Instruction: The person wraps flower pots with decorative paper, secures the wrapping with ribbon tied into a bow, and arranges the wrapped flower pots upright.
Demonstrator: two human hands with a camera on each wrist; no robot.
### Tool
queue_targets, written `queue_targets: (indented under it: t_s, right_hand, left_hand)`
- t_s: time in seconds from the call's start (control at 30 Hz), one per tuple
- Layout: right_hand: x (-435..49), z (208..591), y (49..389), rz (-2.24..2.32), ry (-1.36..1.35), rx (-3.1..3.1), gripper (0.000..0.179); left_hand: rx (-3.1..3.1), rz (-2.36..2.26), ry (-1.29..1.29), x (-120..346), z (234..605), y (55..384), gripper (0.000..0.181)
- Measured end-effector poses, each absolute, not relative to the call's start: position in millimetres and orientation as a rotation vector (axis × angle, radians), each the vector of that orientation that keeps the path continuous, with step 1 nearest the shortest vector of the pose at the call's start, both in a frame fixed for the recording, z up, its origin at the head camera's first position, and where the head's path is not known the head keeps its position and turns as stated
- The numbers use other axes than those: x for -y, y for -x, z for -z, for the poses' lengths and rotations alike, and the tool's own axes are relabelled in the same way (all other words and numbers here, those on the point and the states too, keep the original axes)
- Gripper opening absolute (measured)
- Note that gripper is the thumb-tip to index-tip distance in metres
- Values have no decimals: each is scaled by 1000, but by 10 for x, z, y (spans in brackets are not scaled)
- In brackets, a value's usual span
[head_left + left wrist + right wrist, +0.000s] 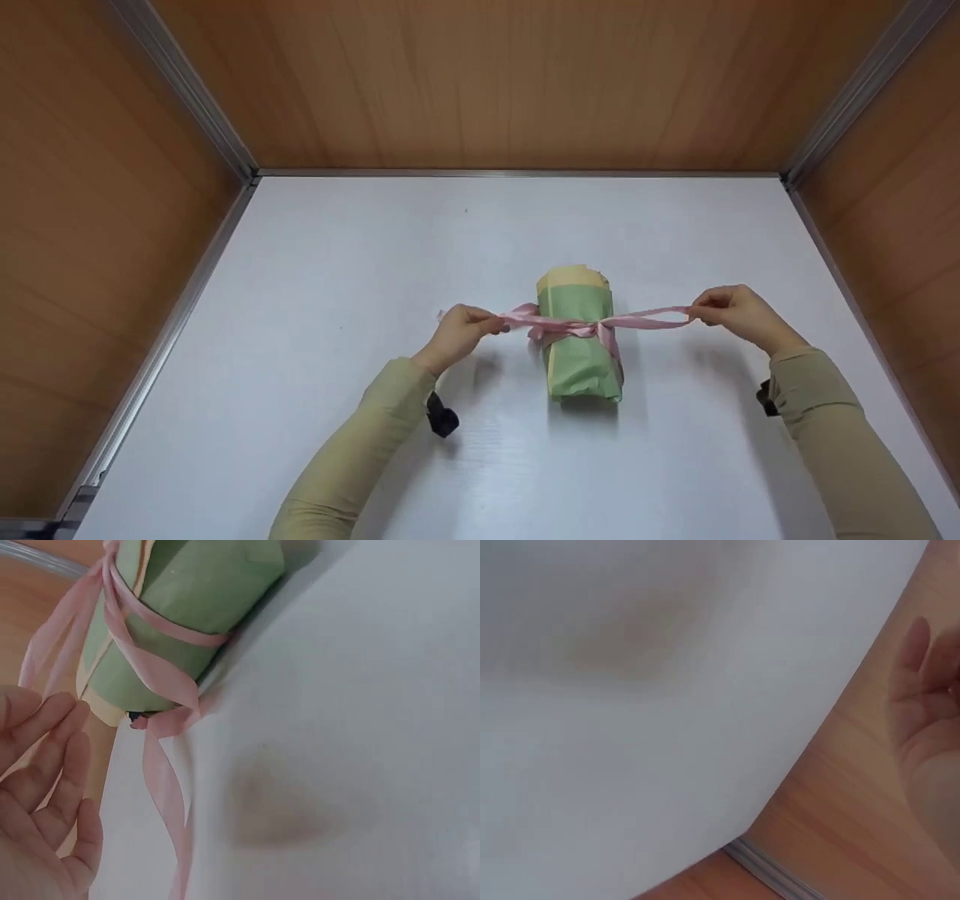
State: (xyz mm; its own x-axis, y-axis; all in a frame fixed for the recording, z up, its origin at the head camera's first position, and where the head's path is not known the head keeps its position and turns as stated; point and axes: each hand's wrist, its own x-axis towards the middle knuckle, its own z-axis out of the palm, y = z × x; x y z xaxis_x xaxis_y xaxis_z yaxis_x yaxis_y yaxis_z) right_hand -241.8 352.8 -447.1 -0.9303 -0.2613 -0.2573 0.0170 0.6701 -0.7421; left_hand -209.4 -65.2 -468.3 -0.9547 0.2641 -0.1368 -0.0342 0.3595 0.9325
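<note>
A parcel in green and cream paper (pixel 581 367) lies on the white table, a pink ribbon (pixel 559 325) wrapped and knotted round its middle. To its left, my left hand (pixel 461 334) pinches one ribbon loop between thumb and fingers. On the other side my right hand (pixel 739 315) pinches a second loop, drawn out from the knot. Both loops stretch sideways in a nearly straight line. A loose ribbon tail (pixel 163 772) hangs at the parcel's end in the left wrist view. In the right wrist view only part of the right hand (pixel 930 720) shows, its fingertips cut off.
The white table (pixel 337 262) is bounded by wood-grain panels (pixel 510 90) at the back and both sides, with metal rails (pixel 187 90) along the corners. A black wrist device (pixel 442 418) sits under the left sleeve; another (pixel 766 397) is at the right cuff.
</note>
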Motion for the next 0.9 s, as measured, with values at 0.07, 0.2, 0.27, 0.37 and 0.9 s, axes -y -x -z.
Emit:
queue_targets:
  t_s: [0.07,0.2,0.27,0.37,0.9]
  right_hand:
    - [-3493,4466,2436,1352,124,-2474,25]
    - [-3343,4457,2486,1805,52,-2202,15]
    - [-3250,4454,2509,1962,42,-2065,15]
    - [-3121,4460,2533,2145,33,-1870,14]
    - [-2892,4525,2509,1763,66,-2104,60]
  left_hand:
    - [-2240,-1756,-172,590,4645,2127,23]
    - [-1918,-2026,-51,416,4563,2200,23]
    - [-1765,-2139,10,320,4529,2239,23]
    - [-1603,-2254,6,190,4495,2292,26]
    - [-1933,-1914,-210,40,4608,2133,43]
